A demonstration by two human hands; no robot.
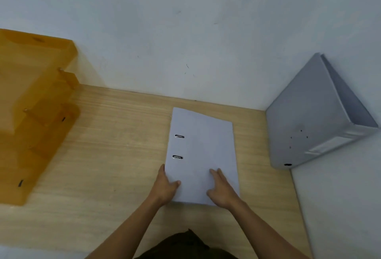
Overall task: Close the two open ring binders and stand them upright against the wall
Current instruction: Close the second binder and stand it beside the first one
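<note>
Binder one (pixel 203 155) lies flat and shut on the desk (pixel 107 155) in front of you. Its long side runs from you toward the back wall (pixel 185 31), with the two ring slots near its left edge. Your left hand (pixel 167 188) grips the near left corner, thumb on top and fingers tucked down the edge. Your right hand (pixel 221 188) rests open and flat on the cover, holding nothing. Binder two (pixel 315 118) is off to the right, well apart, shut and leaning tilted against the right wall, its spine low and facing you. An orange tray rack (pixel 35 114) sits far left on the desk by the back wall.
</note>
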